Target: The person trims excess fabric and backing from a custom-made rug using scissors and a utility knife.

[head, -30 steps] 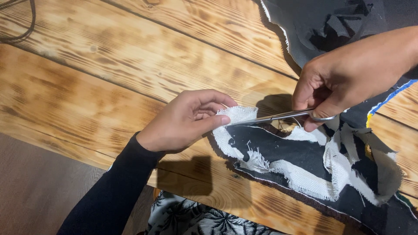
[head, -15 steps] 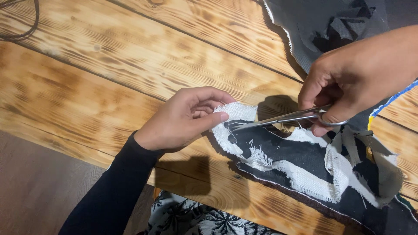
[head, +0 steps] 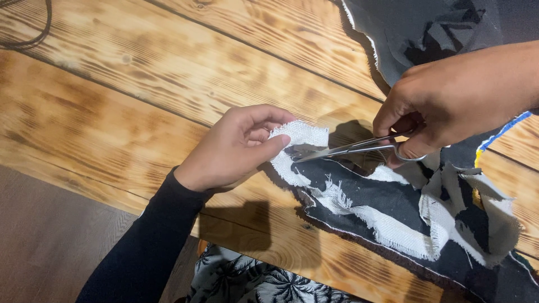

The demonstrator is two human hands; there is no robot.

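Note:
My left hand [head: 236, 148] pinches the end of a frayed white fabric strip [head: 300, 137] attached to a piece of dark denim [head: 387, 202] lying on the wooden table [head: 140, 95]. My right hand [head: 455, 101] grips a pair of small metal scissors [head: 348, 149], blades pointing left toward the pinched end of the strip. The scissor tips sit just right of my left thumb, over the dark cloth. More frayed white edging [head: 393, 227] runs along the denim to the lower right.
A larger dark grey cloth [head: 421, 28] lies at the top right. A blue and yellow edge [head: 499, 134] shows by my right wrist. A dark cable [head: 33, 33] curls at the top left. Patterned black-and-white fabric [head: 252, 280] is below the table edge.
The scissors and my right hand have shifted slightly right and up. My left hand keeps its pinch on the white strip, with little movement.

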